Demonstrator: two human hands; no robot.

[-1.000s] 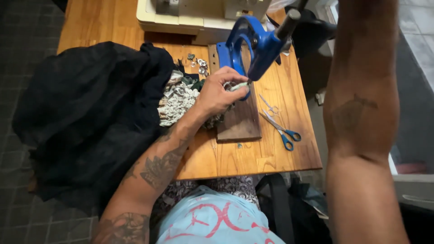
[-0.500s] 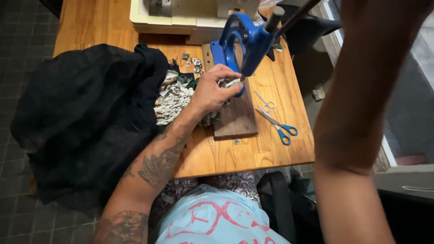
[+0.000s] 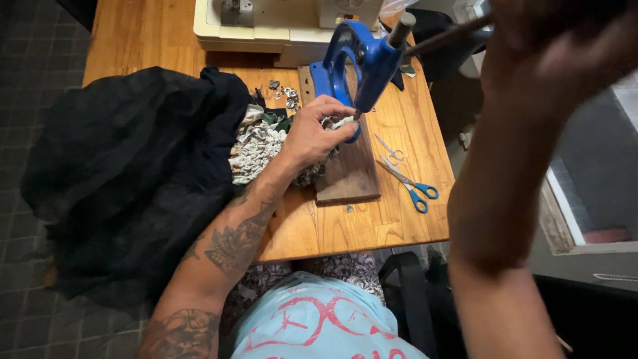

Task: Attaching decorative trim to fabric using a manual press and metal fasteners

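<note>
- The left hand (image 3: 312, 136) pinches a bit of grey and white patterned cloth (image 3: 256, 143) with its fingers. It holds the cloth right under the head of the blue metal hand press (image 3: 355, 63).
- The rest of the patterned cloth lies bunched up on the wooden table (image 3: 392, 226), just left of the hand.
- The blue press stands on a dark wooden board (image 3: 349, 176) that lies flat on the table.
- The right hand (image 3: 551, 46) is up high and close to the camera. Its fingers are closed around the dark lever bar (image 3: 452, 34) of the press.
- A big pile of black cloth (image 3: 133, 173) hangs over the left side of the table, touching the patterned cloth.
- Scissors with blue handles (image 3: 411, 186) lie on the table just right of the board. A small pair of silver snips (image 3: 389, 149) lies near them.
- Some small silver metal pieces (image 3: 287, 96) sit near the back of the press.
- A cream sewing machine (image 3: 279, 26) stands at the far edge of the table.
</note>
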